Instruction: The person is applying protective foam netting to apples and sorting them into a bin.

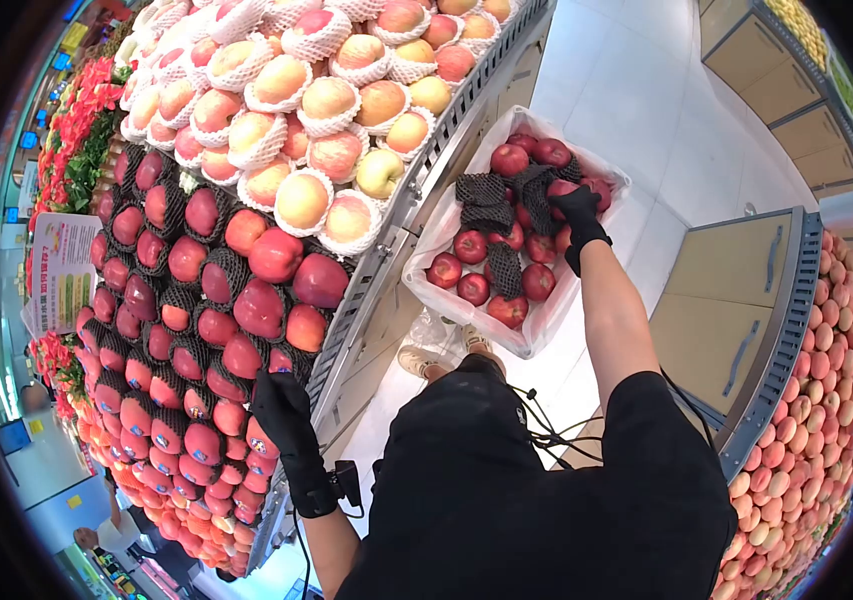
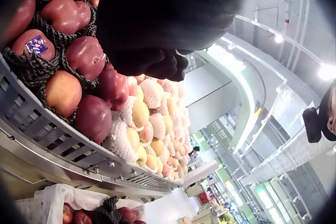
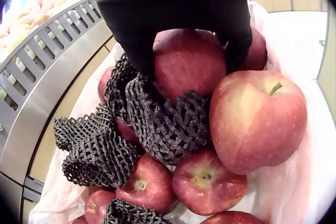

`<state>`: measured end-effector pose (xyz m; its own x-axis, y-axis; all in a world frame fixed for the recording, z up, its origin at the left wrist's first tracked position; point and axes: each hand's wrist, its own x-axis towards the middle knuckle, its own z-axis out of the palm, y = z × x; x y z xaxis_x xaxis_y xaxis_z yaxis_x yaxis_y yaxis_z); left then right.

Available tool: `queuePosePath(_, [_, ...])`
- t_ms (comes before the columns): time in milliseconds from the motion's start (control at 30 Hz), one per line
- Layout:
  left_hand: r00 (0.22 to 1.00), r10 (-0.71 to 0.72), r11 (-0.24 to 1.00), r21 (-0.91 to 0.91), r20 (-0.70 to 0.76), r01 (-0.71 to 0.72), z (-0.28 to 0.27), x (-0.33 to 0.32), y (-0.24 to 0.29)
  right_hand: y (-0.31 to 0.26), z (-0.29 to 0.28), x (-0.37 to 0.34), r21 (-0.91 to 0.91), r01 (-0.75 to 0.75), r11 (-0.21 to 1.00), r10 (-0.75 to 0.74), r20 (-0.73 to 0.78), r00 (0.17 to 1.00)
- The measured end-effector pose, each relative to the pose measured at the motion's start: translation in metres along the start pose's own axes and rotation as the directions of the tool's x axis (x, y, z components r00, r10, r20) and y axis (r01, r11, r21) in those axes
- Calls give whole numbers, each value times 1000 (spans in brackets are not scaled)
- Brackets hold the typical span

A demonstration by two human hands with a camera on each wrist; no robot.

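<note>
My gloved right hand [image 1: 580, 215] reaches into a box [image 1: 601, 175] lined with white plastic. Its fingers and thumb grip a red apple [image 3: 190, 64] from both sides, seen best in the right wrist view. Black foam nets [image 3: 168, 121] lie against that apple's lower side. More red apples [image 3: 210, 182] sit below, and a larger red-yellow apple [image 3: 257, 121] is right beside it. My gloved left hand [image 1: 286, 420] is at the edge of the red apple display [image 1: 201, 440], fingers loosely bent, with nothing seen in it. In the left wrist view its dark glove [image 2: 168, 24] overlaps the display.
Peach-coloured fruit in white foam nets [image 1: 331, 155] fills the display's far part, behind a slotted grey rail [image 1: 436, 135]. To the right, another stand of peaches [image 1: 806, 400] sits over cabinet doors [image 1: 721, 300]. Black cables [image 1: 546, 435] hang near my legs.
</note>
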<state>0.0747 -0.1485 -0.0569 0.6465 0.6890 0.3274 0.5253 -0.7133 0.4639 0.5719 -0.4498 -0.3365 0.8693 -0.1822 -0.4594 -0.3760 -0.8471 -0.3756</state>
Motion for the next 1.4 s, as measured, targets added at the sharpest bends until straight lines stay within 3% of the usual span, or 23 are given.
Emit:
queuePosePath(33, [999, 30, 999, 25, -26, -30, 1, 1, 1, 1, 0, -5, 27, -8, 1000, 9, -26, 1000])
queuePosePath(100, [986, -165, 969, -190, -22, 158, -3, 3, 19, 3, 6, -3, 98, 22, 995, -18, -46, 999])
queuePosePath(200, [960, -279, 929, -260, -26, 263, -3, 10, 36, 19, 26, 20, 222, 141, 965, -127, -74, 989])
queuePosePath(267, [960, -278, 932, -254, -37, 260, -3, 12, 39, 23, 23, 6, 296, 222, 929, -189, -136, 973])
queuePosePath(400, [958, -281, 907, -342, -55, 247, -4, 14, 38, 18, 13, -14, 335, 244, 910, -185, -200, 962])
queuePosePath(467, [974, -214, 939, -289, -69, 186, -1, 12, 24, 24, 7, -19, 431, 320, 844, -253, -205, 945])
queuePosePath(533, [997, -44, 993, -111, -66, 37, -7, 15, 6, 25, -2, -31, 490, 364, 792, -257, -275, 927])
queuePosePath(667, [990, -70, 990, -129, -119, 55, -20, 17, 16, 15, -37, -59, 601, 380, 703, -265, -275, 924])
queuePosePath(767, [981, -153, 973, -189, -121, 129, -24, 14, 5, 4, -46, -67, 536, 411, 737, -168, -444, 880])
queuePosePath(900, [961, -228, 925, -345, -158, 162, -26, 10, 3, -22, -68, -92, 548, 487, 680, -153, -544, 825])
queuePosePath(1033, [950, -263, 895, -409, -167, 176, -23, 7, -3, -48, -91, -128, 634, 523, 570, -238, -483, 843])
queuePosePath(1133, [933, -359, 775, -559, -6, 294, -26, 9, -7, -70, -105, -176, 751, 511, 419, -371, -372, 851])
queuePosePath(1233, [932, -360, 593, -761, 42, 263, -29, 14, 13, -95, -109, -215, 755, 561, 340, -597, -289, 749])
queuePosePath(1267, [910, -394, 478, -816, 131, 325, -33, 16, 15, -104, -111, -235, 729, 593, 342, -623, -296, 724])
queuePosePath(1400, [926, -346, 355, -892, 153, 280, -24, 18, 20, -134, -111, -293, 694, 658, 293, -778, -227, 586])
